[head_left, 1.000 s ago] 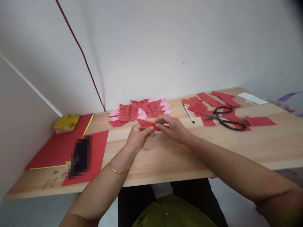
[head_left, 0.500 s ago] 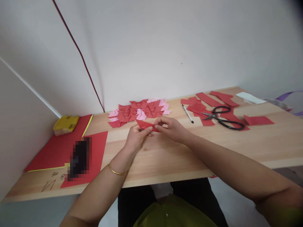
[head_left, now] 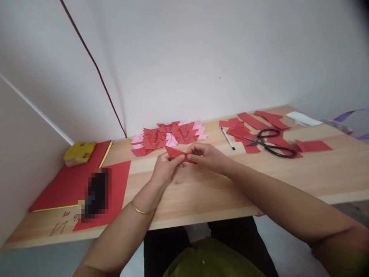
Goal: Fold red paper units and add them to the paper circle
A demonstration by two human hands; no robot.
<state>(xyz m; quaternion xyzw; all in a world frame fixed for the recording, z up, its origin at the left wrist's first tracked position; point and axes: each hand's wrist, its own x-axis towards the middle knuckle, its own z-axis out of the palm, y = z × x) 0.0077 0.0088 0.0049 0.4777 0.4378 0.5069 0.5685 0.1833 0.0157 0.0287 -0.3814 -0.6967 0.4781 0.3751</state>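
A small folded piece of red paper [head_left: 176,153] is held between both hands just above the wooden table [head_left: 219,188]. My left hand [head_left: 165,169] pinches its left end with thumb and fingers. My right hand [head_left: 208,157] pinches its right end, fingers closed on the fold. A gold bangle sits on my left wrist. Just behind the hands lies a pile of folded red and pink paper pieces [head_left: 170,135].
Black scissors [head_left: 272,143] lie on loose red paper strips [head_left: 250,127] at the right, with a pen [head_left: 227,138] beside them. Red paper sheets [head_left: 70,181], a yellow packet [head_left: 78,152] and a blurred dark object [head_left: 94,194] lie at the left. A white slip [head_left: 304,118] is far right.
The hands have worked the red piece a little; it now tilts slightly more, its point up to the left. The view has shifted slightly.
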